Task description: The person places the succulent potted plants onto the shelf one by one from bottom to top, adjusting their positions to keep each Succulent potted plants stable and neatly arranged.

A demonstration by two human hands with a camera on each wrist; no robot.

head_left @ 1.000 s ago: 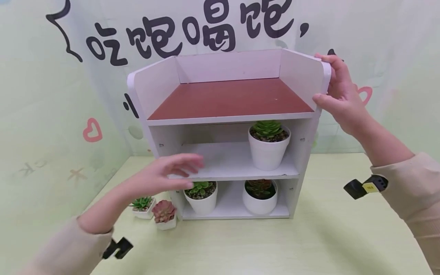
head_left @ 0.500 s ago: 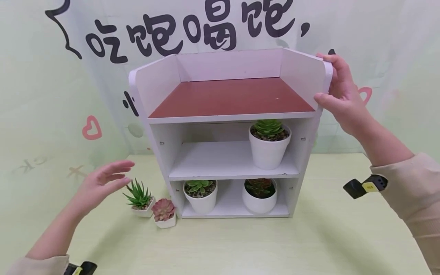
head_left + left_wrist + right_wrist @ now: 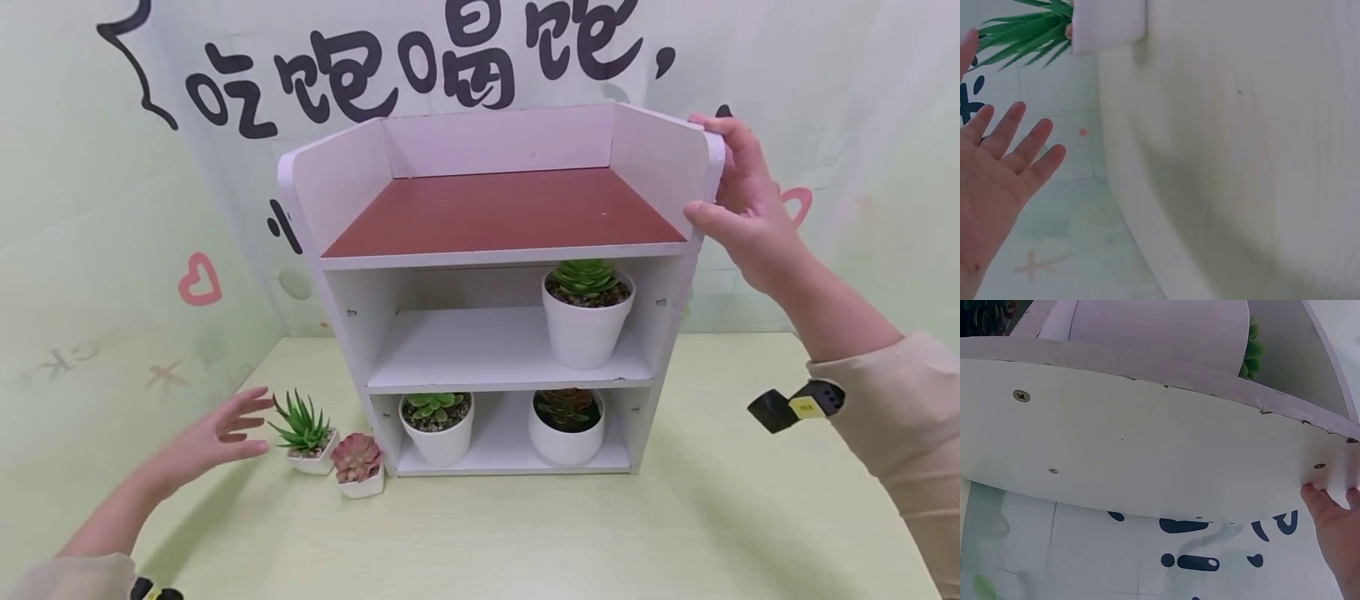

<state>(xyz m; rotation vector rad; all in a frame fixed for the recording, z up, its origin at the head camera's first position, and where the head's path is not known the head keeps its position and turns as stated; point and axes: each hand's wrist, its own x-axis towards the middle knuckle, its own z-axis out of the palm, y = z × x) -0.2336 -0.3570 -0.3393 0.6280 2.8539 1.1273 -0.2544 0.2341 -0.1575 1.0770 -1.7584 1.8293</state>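
Note:
A white shelf unit with a reddish-brown top board stands on the table. My right hand holds its upper right side panel, the thumb at the front edge; in the right wrist view that hand touches the panel's outer face. My left hand, fingers spread and holding nothing, is just left of a spiky green succulent in a small white pot. Beside that plant, close to the shelf's left foot, sits a pink rosette succulent. In the left wrist view the left palm is bare.
On the middle shelf, at right, is a green succulent in a white pot. The bottom shelf bears another green succulent in a white pot at left and a reddish succulent in a round white pot at right. A printed curtain hangs behind.
My left hand has moved away from the front of the shelf, left and down, to beside the spiky succulent. The right hand stays at the shelf's upper right side.

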